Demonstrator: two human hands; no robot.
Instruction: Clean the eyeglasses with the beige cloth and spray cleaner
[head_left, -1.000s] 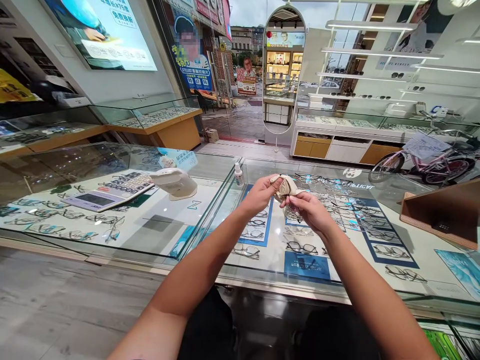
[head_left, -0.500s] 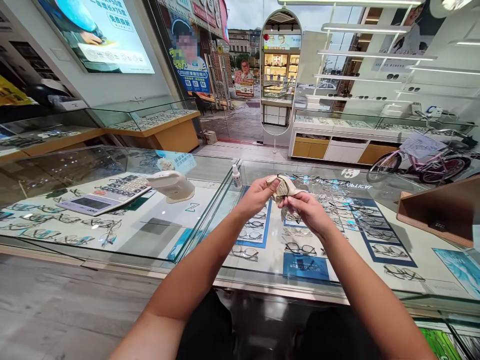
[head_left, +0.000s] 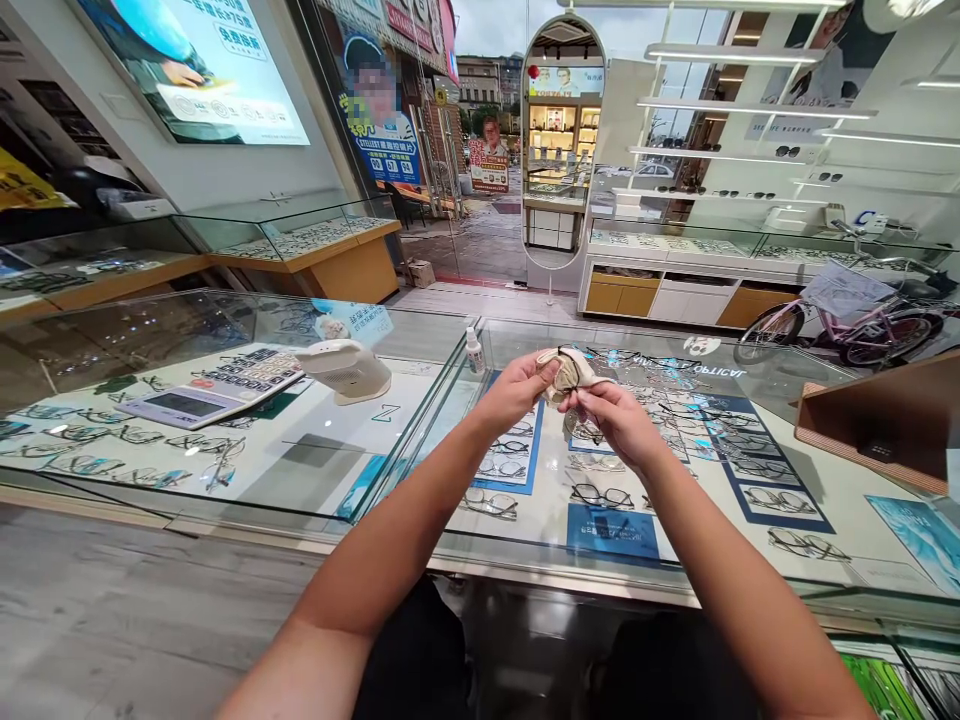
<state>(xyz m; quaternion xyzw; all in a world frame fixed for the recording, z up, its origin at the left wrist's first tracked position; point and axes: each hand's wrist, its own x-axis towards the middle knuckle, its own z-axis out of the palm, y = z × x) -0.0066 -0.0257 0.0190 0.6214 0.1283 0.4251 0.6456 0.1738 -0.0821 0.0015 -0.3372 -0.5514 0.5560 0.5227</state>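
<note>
Above the glass counter, my left hand (head_left: 521,388) pinches the left side of a cream cloth (head_left: 576,368). A pair of dark-rimmed glasses (head_left: 562,377) is partly wrapped in that cloth, with one rim showing. My right hand (head_left: 613,415) is closed on the lower right of the cloth and the glasses' frame; its fingertips are pressed together. Both hands are close to each other, the cloth between them. Part of the glasses is hidden by cloth and fingers.
A spray bottle (head_left: 474,352) stands on the glass left of my hands. Farther left are a white device (head_left: 345,372) and a calculator (head_left: 217,388). Rows of glasses (head_left: 601,496) lie under the glass. A brown tray-like object (head_left: 870,435) is at the right.
The cloth has shifted slightly over the glasses, and my right fingers have moved a little to the right. My left hand has hardly moved.
</note>
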